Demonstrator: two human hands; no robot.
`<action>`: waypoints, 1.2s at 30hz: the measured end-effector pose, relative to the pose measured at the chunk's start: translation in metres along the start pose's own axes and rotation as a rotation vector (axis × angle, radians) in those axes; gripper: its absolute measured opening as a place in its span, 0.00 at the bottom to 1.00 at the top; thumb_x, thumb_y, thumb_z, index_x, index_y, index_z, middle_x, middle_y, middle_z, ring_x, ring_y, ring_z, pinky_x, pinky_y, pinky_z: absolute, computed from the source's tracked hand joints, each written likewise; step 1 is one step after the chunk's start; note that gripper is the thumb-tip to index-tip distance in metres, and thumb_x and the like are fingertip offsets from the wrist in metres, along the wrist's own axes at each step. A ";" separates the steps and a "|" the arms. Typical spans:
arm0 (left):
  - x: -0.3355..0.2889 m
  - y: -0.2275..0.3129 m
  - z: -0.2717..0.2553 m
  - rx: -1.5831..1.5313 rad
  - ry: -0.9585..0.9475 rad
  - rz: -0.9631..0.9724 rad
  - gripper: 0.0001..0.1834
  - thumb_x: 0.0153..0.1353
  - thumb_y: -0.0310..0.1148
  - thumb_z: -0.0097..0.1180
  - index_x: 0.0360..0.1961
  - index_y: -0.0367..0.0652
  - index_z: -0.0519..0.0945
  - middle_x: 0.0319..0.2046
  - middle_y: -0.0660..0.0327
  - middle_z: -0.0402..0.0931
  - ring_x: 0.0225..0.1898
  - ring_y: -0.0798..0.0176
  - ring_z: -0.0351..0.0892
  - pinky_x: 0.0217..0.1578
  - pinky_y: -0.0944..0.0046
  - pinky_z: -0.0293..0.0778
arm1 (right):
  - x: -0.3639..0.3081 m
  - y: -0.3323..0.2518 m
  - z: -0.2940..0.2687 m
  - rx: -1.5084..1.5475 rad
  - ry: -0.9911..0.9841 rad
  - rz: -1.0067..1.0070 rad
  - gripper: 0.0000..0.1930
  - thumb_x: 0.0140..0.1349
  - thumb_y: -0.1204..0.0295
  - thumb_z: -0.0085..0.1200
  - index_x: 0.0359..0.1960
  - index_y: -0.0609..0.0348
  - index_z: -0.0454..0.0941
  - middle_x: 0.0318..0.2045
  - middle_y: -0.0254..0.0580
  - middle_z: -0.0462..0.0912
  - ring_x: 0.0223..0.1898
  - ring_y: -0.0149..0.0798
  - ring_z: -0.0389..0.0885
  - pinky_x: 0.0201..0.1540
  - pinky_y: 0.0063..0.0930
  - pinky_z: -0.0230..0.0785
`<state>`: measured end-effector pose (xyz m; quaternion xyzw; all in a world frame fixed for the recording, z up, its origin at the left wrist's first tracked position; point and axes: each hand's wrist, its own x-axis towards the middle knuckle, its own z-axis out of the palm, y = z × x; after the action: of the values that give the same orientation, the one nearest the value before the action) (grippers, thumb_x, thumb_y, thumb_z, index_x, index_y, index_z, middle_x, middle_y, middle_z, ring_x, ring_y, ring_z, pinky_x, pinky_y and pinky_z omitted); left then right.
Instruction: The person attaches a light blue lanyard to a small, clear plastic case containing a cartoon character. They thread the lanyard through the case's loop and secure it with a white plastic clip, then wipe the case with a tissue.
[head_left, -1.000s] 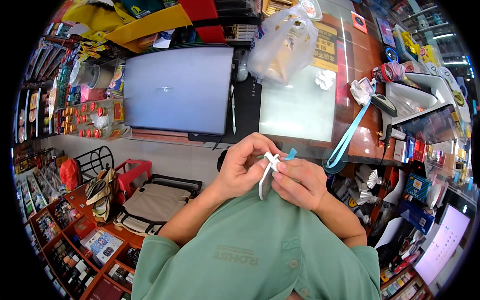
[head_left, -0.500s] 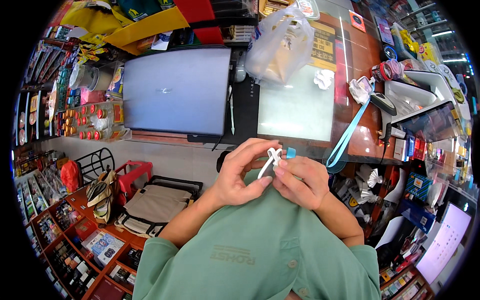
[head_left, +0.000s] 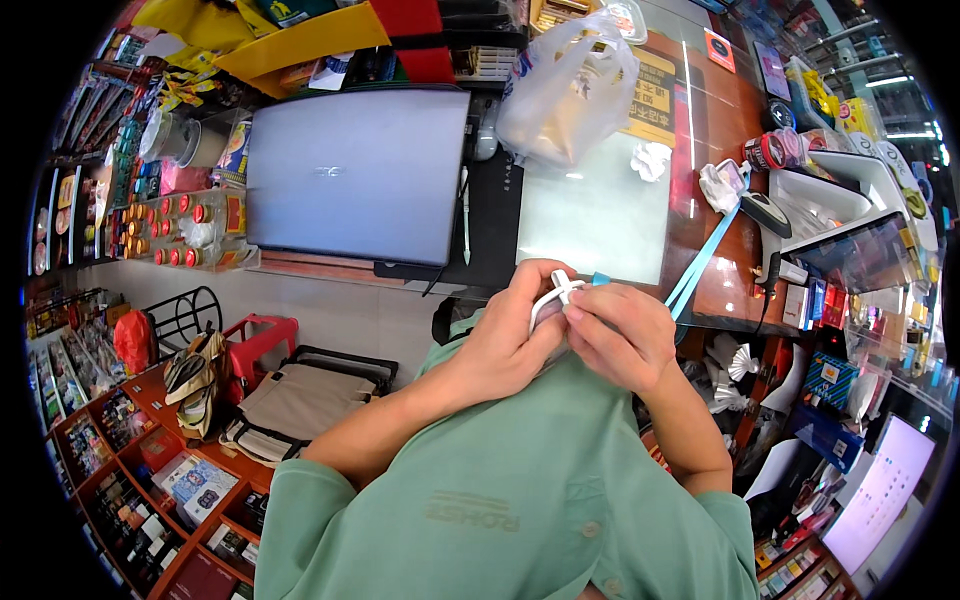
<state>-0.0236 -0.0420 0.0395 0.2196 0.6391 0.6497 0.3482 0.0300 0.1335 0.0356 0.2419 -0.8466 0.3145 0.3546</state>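
Note:
My left hand (head_left: 510, 335) and my right hand (head_left: 622, 332) meet close in front of my chest, above my green shirt. Together they pinch a thin white cord (head_left: 548, 298) that loops between the fingertips. A small blue piece (head_left: 599, 279) pokes out just above my right hand's fingers. Both hands have their fingers closed around the cord, thumbs pressed near its top end.
A closed grey laptop (head_left: 355, 172) lies on the counter ahead, beside a glass-topped desk (head_left: 600, 215) with a tied clear plastic bag (head_left: 565, 85). A blue lanyard (head_left: 705, 255) runs across the counter at right. Shelves of goods stand at left, with a grey bag (head_left: 300, 395) below.
The white cord's hanging loop has been drawn in between my fingers. Both hands have stayed together at the same spot in front of my chest.

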 end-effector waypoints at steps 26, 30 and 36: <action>-0.001 0.000 -0.004 0.018 0.067 0.005 0.18 0.68 0.24 0.50 0.58 0.38 0.71 0.44 0.60 0.80 0.45 0.71 0.77 0.47 0.68 0.73 | 0.006 0.009 -0.010 0.015 -0.144 -0.167 0.18 0.41 0.81 0.63 0.38 0.73 0.81 0.38 0.56 0.82 0.27 0.43 0.81 0.26 0.30 0.75; -0.001 -0.004 -0.003 0.016 0.101 0.001 0.17 0.67 0.21 0.48 0.57 0.37 0.72 0.43 0.60 0.80 0.44 0.72 0.77 0.46 0.68 0.73 | -0.002 0.008 -0.007 0.025 -0.149 -0.193 0.18 0.40 0.79 0.61 0.37 0.72 0.81 0.38 0.54 0.81 0.28 0.42 0.80 0.27 0.29 0.74; -0.001 -0.004 -0.004 -0.014 0.157 -0.052 0.15 0.68 0.21 0.48 0.55 0.37 0.73 0.42 0.61 0.80 0.43 0.73 0.77 0.45 0.70 0.74 | -0.002 0.002 0.001 0.015 -0.117 -0.023 0.18 0.39 0.82 0.62 0.38 0.68 0.82 0.32 0.45 0.79 0.26 0.38 0.77 0.25 0.28 0.70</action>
<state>-0.0254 -0.0456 0.0356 0.1491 0.6653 0.6601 0.3154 0.0292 0.1345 0.0325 0.2725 -0.8607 0.3021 0.3061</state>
